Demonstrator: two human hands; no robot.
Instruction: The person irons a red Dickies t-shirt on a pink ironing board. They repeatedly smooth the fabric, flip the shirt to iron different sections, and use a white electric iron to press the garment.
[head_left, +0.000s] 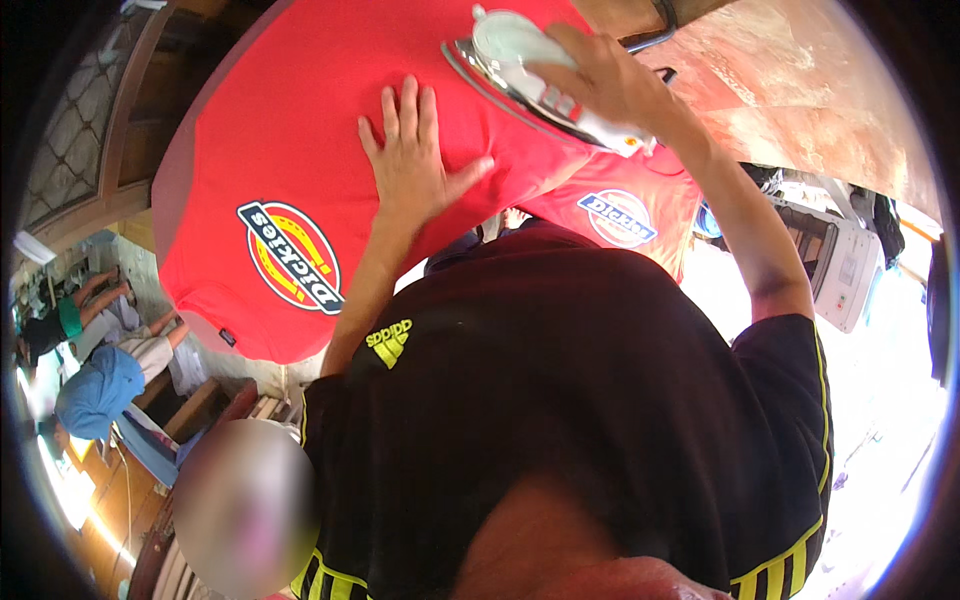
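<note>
pressing a smooth red cotton shirt (300, 120)

our left hand (410, 160) lies flat, fingers spread; our right hand (600, 75) grips the shiny metal iron (520, 75).

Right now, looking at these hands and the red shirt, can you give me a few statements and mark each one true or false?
1. The left hand lies flat on the red shirt, fingers spread. True.
2. The right hand holds a pair of scissors. False: it grips an iron.
3. The iron sits on the red shirt. True.
4. The shirt is plain, with no print. False: a round badge in yellow, red and dark blue shows on it.
5. The person wears a white top. False: the top is black with yellow stripes.
</note>
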